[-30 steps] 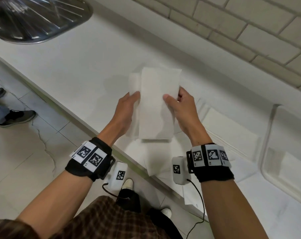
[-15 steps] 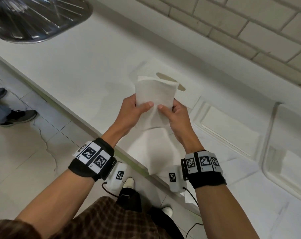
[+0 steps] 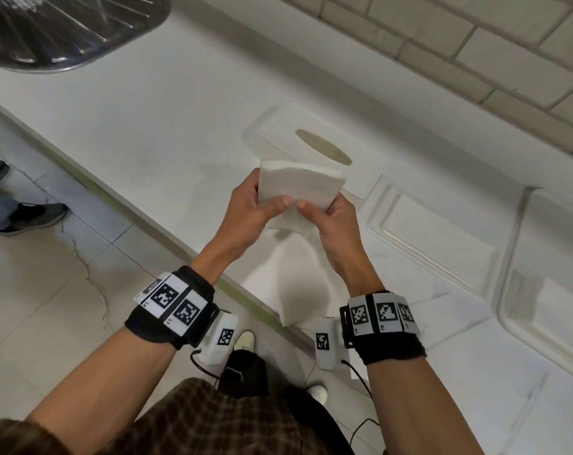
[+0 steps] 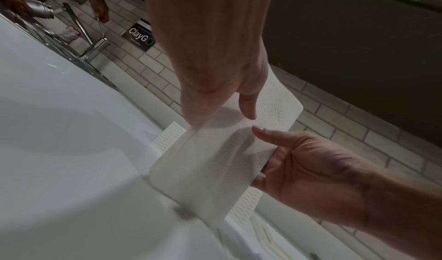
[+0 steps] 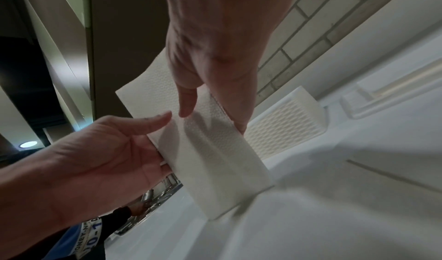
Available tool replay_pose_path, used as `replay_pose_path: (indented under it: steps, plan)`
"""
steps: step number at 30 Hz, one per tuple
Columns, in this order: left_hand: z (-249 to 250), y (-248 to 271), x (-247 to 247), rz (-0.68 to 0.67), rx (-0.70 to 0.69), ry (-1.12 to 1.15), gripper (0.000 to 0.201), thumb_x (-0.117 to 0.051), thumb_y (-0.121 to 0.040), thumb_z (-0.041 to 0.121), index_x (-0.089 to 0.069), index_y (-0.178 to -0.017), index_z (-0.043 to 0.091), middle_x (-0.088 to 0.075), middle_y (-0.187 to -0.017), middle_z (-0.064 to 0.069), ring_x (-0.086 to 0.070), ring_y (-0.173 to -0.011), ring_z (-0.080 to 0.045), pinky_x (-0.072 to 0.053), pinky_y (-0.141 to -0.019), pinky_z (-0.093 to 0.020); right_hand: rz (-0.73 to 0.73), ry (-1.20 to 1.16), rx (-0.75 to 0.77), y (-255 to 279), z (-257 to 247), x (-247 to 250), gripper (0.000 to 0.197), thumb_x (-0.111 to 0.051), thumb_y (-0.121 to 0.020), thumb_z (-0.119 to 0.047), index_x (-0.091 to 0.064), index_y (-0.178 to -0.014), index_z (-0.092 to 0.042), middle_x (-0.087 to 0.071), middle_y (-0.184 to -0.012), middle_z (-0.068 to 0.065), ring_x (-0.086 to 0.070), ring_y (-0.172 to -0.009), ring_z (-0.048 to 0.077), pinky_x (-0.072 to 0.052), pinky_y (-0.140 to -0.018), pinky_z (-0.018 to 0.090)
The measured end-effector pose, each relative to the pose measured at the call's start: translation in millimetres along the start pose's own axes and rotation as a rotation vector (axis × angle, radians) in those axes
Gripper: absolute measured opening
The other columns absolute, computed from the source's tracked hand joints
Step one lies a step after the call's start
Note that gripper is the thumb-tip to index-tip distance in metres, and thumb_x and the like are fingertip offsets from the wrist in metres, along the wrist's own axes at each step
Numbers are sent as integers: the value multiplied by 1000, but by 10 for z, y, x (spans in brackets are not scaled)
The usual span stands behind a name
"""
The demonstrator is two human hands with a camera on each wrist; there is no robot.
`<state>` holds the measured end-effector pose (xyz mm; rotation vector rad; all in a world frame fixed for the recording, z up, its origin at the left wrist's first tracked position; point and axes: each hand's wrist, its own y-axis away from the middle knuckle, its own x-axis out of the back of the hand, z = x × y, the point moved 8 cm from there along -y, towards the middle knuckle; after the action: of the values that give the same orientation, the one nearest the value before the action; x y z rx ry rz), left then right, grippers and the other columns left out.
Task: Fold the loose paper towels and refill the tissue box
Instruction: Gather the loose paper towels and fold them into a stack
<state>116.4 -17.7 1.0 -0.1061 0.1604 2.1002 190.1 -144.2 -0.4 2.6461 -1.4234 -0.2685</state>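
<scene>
A folded paper towel (image 3: pixel 298 188) is held up above the white counter (image 3: pixel 153 126), just in front of the tissue box (image 3: pixel 360 172), pinched at its left edge by the left hand (image 3: pixel 245 218) and at its right edge by the right hand (image 3: pixel 336 231), thumbs laid on the near face and fingers tucked behind. The box's near end is hidden by the towel, though its oval slot (image 3: pixel 323 152) is seen uncovered. More loose paper towels (image 3: pixel 291 290) are draped over the counter edge below the wrists, their lower ends cut off by the forearms and hard to count.
</scene>
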Motion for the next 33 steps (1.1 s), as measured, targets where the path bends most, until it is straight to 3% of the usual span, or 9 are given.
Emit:
replay_pose_path:
  steps: [4, 8, 10, 14, 17, 19, 23, 29, 33]
  plan:
    - [1, 18, 22, 17, -12, -126, 26, -67, -87, 8, -62, -112, 15, -70, -104, 0, -68, -95, -11, -54, -76, -24, -20, 64, 14, 50, -38, -5, 25, -70, -85, -6, -65, -106, -18, -72, -97, -1, -70, -87, 6, -55, -73, 21]
    - [149, -39, 36, -28, -62, -297, 22, -67, -87, 11, -66, -109, 9, -71, -101, -8, -69, -91, -18, -55, -77, -29, 11, 118, 180, 24, -530, 152, 21, -75, -80, -7, -69, -96, -19, -72, -90, -6, -68, -81, 4, -54, -72, 21]
    - [200, -65, -24, -79, -66, -390, 16, -67, -86, 10, -68, -101, 7, -70, -92, -13, -66, -80, -16, -51, -69, -26, -74, 257, 237, 5, -778, 117, 19, -77, -79, -8, -72, -95, -17, -72, -90, -5, -67, -81, 8, -54, -73, 22]
    - [258, -74, -154, -182, -64, -565, 16, -72, -80, 18, -67, -85, 4, -66, -77, -15, -61, -67, -25, -47, -62, -37, -174, 669, 163, -79, -774, 55, 10, -72, -83, -16, -74, -87, -7, -68, -75, 0, -64, -68, 13, -50, -63, 28]
    - [271, -117, 102, -141, -5, -533, 11, -77, -76, 16, -72, -85, 11, -71, -82, -5, -67, -74, -22, -52, -69, -38, -42, 508, 107, -102, -702, 336, 10, -71, -85, -17, -75, -93, -13, -74, -82, 0, -70, -76, 16, -55, -73, 33]
    - [198, -129, 404, -49, 75, -325, 17, -81, -70, 12, -74, -86, 16, -73, -81, 2, -68, -75, -14, -54, -70, -32, 59, 295, 51, -79, -572, 557, 14, -72, -85, -15, -74, -99, -15, -76, -87, -1, -72, -81, 14, -57, -78, 31]
    - [-97, -91, 622, 13, 177, 102, 38, -81, -67, 6, -72, -103, 11, -76, -101, -4, -70, -95, -24, -55, -86, -37, 74, 69, -52, -35, -160, 541, 22, -71, -86, -14, -70, -108, -12, -75, -106, 7, -71, -101, 23, -55, -93, 38]
    - [-168, -31, 623, 100, 98, -39, 23, -67, -83, -3, -70, -100, 12, -76, -91, 5, -71, -85, -14, -56, -76, -25, 74, 167, -108, -22, 175, 395, 22, -72, -84, -12, -71, -104, -22, -75, -101, 0, -71, -94, 17, -57, -83, 30]
    - [-217, 40, 644, 118, 82, -21, 24, -65, -84, -4, -69, -101, 12, -72, -101, -4, -70, -88, -14, -57, -80, -25, 60, 142, -60, -10, 167, 375, 19, -70, -85, -8, -72, -95, -24, -74, -96, 2, -71, -89, 17, -58, -78, 25]
